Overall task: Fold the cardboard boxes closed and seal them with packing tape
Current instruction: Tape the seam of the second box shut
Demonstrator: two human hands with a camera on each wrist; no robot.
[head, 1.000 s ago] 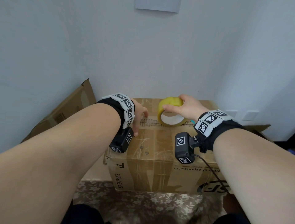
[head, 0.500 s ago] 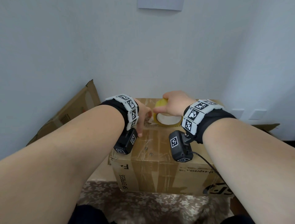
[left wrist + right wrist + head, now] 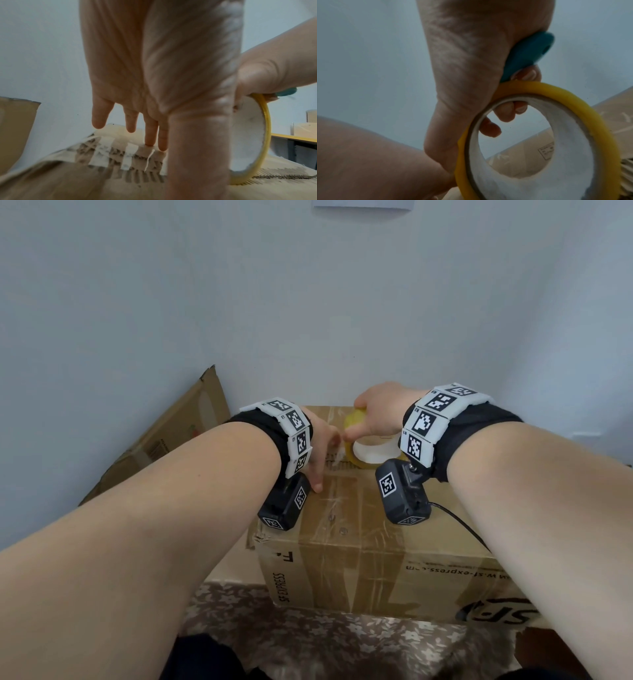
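Observation:
A brown cardboard box (image 3: 376,546) printed SF EXPRESS stands in front of me with its top flaps down and old tape across it. My left hand (image 3: 322,450) lies on the top, its straight fingers (image 3: 150,135) touching the torn seam. My right hand (image 3: 376,412) grips a yellow tape roll (image 3: 371,455) that stands on edge on the box top, right beside the left thumb. The roll (image 3: 573,105) has a white core, and fingers hook through it. The same hand also holds a teal tool (image 3: 529,54) against its palm.
A second piece of cardboard (image 3: 178,440) leans against the wall at the left. A flowered cloth (image 3: 308,628) lies under the box's near side. A pale wall rises close behind the box. A black cable (image 3: 459,525) trails from the right wrist camera.
My right hand has carried the tape roll leftwards along the seam until it sits next to my left hand. The left hand has stayed pressed on the box top.

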